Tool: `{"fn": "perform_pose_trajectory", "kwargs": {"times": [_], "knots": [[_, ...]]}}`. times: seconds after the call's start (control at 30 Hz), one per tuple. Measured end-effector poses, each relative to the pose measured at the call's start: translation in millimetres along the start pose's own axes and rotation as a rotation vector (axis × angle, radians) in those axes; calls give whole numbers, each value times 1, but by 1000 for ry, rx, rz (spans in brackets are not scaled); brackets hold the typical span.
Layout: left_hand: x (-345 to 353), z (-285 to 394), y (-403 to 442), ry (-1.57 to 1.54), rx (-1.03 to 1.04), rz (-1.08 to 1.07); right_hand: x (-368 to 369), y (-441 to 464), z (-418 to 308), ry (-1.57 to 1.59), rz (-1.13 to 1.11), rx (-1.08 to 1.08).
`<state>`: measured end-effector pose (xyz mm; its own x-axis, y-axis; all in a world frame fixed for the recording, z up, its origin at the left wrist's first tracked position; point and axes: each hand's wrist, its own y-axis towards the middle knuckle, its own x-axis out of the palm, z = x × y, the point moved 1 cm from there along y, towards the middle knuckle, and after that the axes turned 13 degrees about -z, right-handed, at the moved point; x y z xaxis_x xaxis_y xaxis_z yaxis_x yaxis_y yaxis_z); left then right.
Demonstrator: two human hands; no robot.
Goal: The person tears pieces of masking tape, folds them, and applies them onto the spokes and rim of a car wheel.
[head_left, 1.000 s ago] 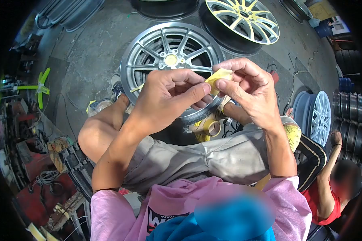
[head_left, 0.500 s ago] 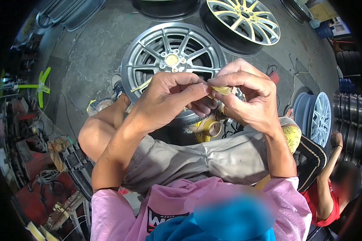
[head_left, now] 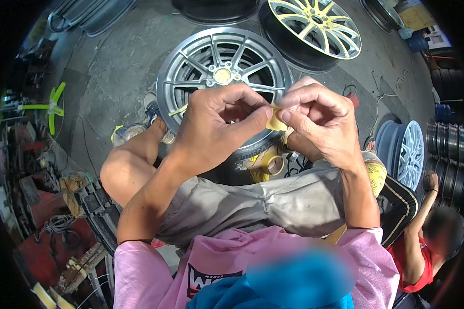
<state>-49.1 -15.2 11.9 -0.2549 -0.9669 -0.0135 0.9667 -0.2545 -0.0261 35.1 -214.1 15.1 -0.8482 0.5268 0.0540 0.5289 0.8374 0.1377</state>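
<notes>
Between my two hands is a small piece of yellow masking tape (head_left: 277, 122), pinched from both sides. My left hand (head_left: 224, 121) has its thumb and forefinger closed on the tape's left edge. The thumb and fingers of my right hand (head_left: 319, 113) grip its right side. Below the hands lies a grey multi-spoke wheel rim (head_left: 176, 56), with yellow tape over its centre cap (head_left: 222, 75) and a yellow strip on one spoke at the left. A roll of yellow tape (head_left: 275, 165) sits just in front of my lap.
Another rim with yellow-taped spokes (head_left: 340, 27) rests at the upper right. A silver-blue rim (head_left: 410, 154) stands at the right, near stacked dark rims (head_left: 448, 136). A person in a red shirt (head_left: 417, 262) is at the lower right. A green fan (head_left: 55, 109) stands left.
My hands have turned the piece of tape, and its yellow face now hangs lower between my fingertips. My right fingers have shifted their grip on it.
</notes>
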Motion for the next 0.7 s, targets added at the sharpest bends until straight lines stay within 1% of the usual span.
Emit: {"fn": "perform_pose_trajectory", "kwargs": {"times": [0.03,0.07,0.13,0.17,0.2,0.23,0.27,0.3,0.33,0.37,0.4,0.43,0.47,0.5,0.53,0.57,0.63,0.67,0.7], "knots": [[0,0,0,-107,-34,12,0,0,-1,0,0,1],[0,-2,1,-107,-34,12,-1,0,-2,-55,-7,-11],[-2,-10,2,-477,-58,-32,-2,0,-5,-111,-13,-22],[-3,-9,2,-476,-57,-32,-3,0,-7,-239,-36,-42],[-4,-8,2,-565,-80,-63,-4,0,-9,-367,-59,-62],[-4,-7,2,-653,-104,-94,-5,0,-8,-367,-59,-62],[-4,-5,2,-653,-105,-95,-6,1,-8,-371,-82,-116],[-4,-4,2,-575,-95,-109,-6,0,-7,-375,-104,-170],[-3,-3,2,-498,-86,-124,-4,0,-7,-375,-102,-169],[-2,-2,1,-497,-87,-125,-1,-1,-6,-177,-38,-145],[0,-2,1,-419,-52,-77,2,-2,-5,21,25,-121],[2,-1,1,-341,-17,-28,3,-2,-6,21,25,-121],[5,-2,1,-341,-17,-28,5,-3,-6,47,46,-43],[9,-3,1,-271,42,20,5,-3,-6,72,68,36],[10,-3,2,-201,102,68,6,-3,-4,18,63,25],[10,-2,2,-201,101,68,6,-3,-3,18,62,26],[9,-1,1,-70,100,25,7,-2,-1,11,87,-15],[8,-2,1,-72,99,26,6,-2,0,12,86,-13],[7,-4,0,-88,63,18,3,-1,0,-171,49,-55]]}}
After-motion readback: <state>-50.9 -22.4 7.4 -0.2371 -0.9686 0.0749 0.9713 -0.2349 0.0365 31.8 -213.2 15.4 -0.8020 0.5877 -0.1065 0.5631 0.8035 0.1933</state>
